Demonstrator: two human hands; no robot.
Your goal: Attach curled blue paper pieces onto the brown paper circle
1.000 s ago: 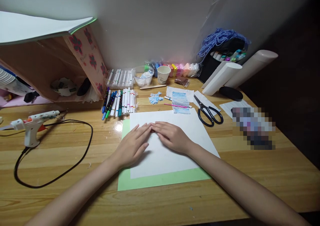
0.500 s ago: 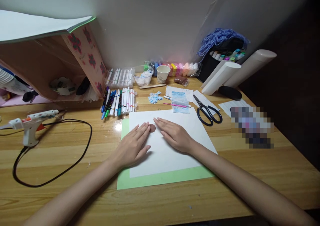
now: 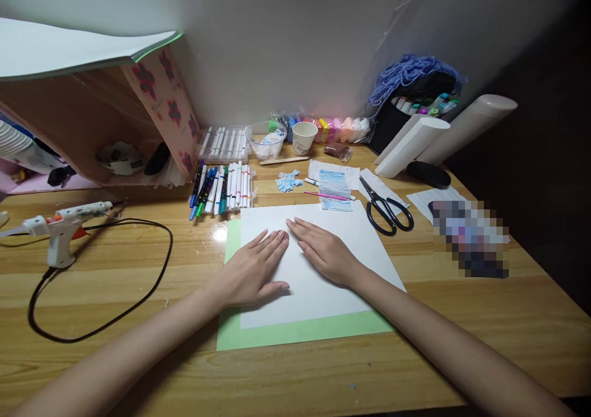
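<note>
A white sheet of paper (image 3: 351, 244) lies on a light green sheet (image 3: 295, 331) on the wooden table (image 3: 138, 306). My left hand (image 3: 253, 266) rests flat on the white sheet's left part, fingers stretched out and together. Just to its right, my right hand (image 3: 325, 251) also lies flat on the sheet, its fingers pointing up and left. The fingertips of both hands nearly meet. Neither hand holds anything. The small brownish disc seen earlier between the fingertips is hidden now.
Black scissors (image 3: 388, 210) lie right of the paper. A row of markers (image 3: 221, 186), blue paper scraps (image 3: 289, 182), a blue-scribbled slip (image 3: 333, 189), a paper cup (image 3: 303, 137) and a clear bowl (image 3: 265, 141) lie behind. A glue gun (image 3: 62, 226) with black cord (image 3: 152, 281) sits left.
A second ago the fingertips touched. Half a second ago they parted and a small brownish disc showed between them. Now my left hand's fingers have slid right over that spot.
</note>
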